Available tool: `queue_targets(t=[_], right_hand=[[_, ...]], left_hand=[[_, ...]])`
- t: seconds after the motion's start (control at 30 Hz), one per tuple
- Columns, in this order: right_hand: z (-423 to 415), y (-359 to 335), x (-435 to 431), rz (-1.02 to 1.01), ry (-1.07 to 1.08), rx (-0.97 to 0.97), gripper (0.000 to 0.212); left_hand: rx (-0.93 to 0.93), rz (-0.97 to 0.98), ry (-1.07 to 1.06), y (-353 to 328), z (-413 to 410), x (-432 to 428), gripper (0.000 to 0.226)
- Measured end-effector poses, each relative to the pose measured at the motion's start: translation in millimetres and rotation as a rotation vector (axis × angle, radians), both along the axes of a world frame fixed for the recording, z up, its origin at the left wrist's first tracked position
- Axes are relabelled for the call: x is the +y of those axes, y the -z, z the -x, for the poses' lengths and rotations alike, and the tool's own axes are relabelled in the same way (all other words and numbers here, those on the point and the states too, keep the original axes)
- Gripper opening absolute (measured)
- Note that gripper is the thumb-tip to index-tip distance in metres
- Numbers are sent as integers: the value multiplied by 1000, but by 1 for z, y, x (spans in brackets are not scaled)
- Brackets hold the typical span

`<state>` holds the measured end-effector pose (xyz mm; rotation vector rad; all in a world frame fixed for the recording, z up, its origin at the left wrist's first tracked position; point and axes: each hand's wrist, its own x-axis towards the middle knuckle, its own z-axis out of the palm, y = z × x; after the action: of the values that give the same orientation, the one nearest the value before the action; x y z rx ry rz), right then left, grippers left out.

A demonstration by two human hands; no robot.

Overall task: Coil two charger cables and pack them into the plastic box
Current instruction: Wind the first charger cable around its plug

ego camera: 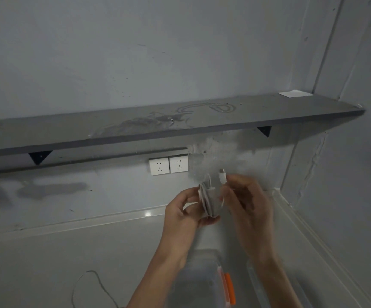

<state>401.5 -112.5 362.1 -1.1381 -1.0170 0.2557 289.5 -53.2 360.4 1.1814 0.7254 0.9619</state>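
A white charger cable (208, 202) is wound into a tight bundle held up in front of the wall. My left hand (183, 213) grips the bundle from the left. My right hand (245, 203) pinches the cable's free end, whose white plug (222, 177) points upward. Below my forearms stands the clear plastic box (199, 283) with an orange latch (229, 287). Its clear lid (256, 290) lies to the right, partly hidden by my right arm. A second cable (95, 283), thin and pale, lies loose on the counter at the lower left.
A grey counter (69, 252) runs along the wall into a corner on the right. Two white wall sockets (169, 167) sit under a long grey shelf (180, 125). A white paper (294, 93) lies at the shelf's far right end.
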Motion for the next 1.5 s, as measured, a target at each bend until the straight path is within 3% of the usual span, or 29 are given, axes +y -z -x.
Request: queue_targets(t=[0.2, 0.4, 0.63, 0.9, 1.17, 1.4, 1.5], right_hand=[[1, 4, -13, 171, 224, -386, 22], [1, 3, -17, 328, 387, -568, 22], [6, 5, -13, 359, 496, -565, 24], [7, 22, -12, 361, 356, -492, 26], [12, 26, -9, 392, 386, -656, 30], [4, 38, -10, 427, 286, -831, 37], [1, 42, -10, 410, 282, -822, 38]], left_hand=[[-47, 33, -59, 1, 2, 5, 25], [-61, -1, -96, -2, -5, 5, 27], [-19, -30, -51, 3, -13, 0, 26], [96, -128, -51, 4, -4, -2, 24], [176, -189, -46, 10, 3, -2, 18], [213, -68, 4, 15, 12, 3, 15], [253, -96, -7, 16, 12, 1, 12]])
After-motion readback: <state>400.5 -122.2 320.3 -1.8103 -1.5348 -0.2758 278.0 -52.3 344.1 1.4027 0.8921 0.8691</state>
